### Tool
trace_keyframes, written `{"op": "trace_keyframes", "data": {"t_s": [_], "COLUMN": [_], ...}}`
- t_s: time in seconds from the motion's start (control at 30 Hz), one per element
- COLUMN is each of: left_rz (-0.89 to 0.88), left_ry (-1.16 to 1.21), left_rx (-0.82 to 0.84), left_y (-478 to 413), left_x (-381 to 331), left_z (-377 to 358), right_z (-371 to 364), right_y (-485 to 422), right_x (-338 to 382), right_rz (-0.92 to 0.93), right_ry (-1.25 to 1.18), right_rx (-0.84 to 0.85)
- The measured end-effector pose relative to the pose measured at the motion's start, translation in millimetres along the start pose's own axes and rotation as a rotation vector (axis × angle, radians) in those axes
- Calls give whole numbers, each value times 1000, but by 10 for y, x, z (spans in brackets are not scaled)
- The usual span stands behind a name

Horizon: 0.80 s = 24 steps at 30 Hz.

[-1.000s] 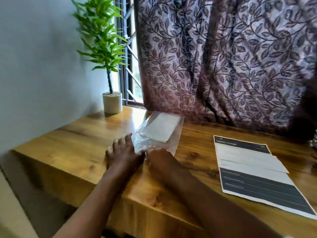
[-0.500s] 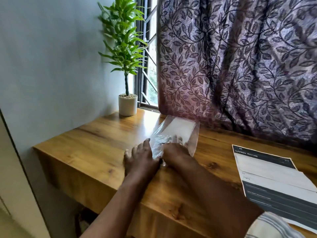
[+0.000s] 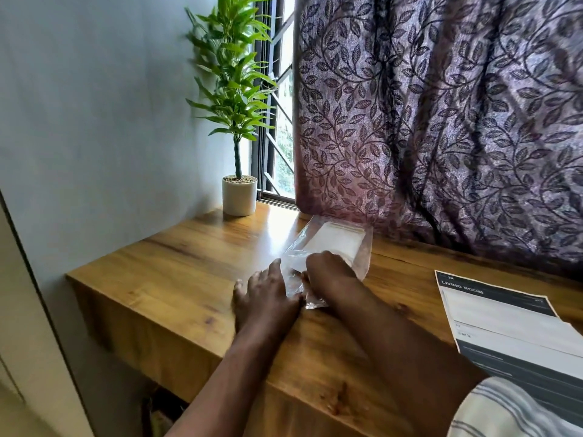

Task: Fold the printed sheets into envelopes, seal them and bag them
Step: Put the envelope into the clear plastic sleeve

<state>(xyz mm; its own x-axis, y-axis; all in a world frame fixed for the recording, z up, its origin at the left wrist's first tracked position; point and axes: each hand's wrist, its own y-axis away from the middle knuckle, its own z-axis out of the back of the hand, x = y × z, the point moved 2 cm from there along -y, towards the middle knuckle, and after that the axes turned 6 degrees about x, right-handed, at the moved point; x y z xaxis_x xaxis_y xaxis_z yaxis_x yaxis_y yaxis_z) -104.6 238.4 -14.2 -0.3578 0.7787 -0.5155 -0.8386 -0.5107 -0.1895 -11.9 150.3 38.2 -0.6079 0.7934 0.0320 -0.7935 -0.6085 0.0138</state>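
Saw a clear plastic bag (image 3: 362,260) lying flat on the wooden table (image 3: 189,263), its far end just under the hem of the leaf-patterned curtain (image 3: 441,121), with a white folded envelope (image 3: 334,241) inside. Found the left hand (image 3: 268,298) laid palm down on the table, fingers straight and spread, holding nothing, its thumb side touching the bag's near left edge. Found the right hand (image 3: 328,272) knuckles up on the bag's near end, fingers bent down onto the plastic; could not tell whether pinching or only pressing. Noted a printed sheet (image 3: 504,326) flat on the table well to the right, and a potted plant (image 3: 238,121) in the far corner by the window (image 3: 277,137).
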Motion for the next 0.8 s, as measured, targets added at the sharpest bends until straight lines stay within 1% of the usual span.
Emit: {"op": "trace_keyframes", "data": {"t_s": [0.17,0.23,0.3,0.4,0.5,0.57,0.63,0.8], "left_rz": [3,6,2,15,34,23,20,7], "left_ry": [3,7,23,56,51,33,4,-50], "left_rx": [-31,-24,-15,-25,-23,-3,10,21], "left_y": [-2,-5,17,39,28,9,3,4], "left_x": [-6,-6,-11,-27,-15,-8,-2,-8], "left_z": [4,8,26,43,41,29,32,38], "right_z": [-49,-48,-56,-43,42,123,283,823], "right_y": [53,125,229,455,715,834,1002,1356], "right_x": [170,212,246,281,277,222,191,-9], "right_rz": [126,143,158,188,185,178,149,191], "right_ry": [244,321,346,317,323,319,255,43], "right_rx": [-44,-129,-215,-343,-379,-438,-499,-688]}}
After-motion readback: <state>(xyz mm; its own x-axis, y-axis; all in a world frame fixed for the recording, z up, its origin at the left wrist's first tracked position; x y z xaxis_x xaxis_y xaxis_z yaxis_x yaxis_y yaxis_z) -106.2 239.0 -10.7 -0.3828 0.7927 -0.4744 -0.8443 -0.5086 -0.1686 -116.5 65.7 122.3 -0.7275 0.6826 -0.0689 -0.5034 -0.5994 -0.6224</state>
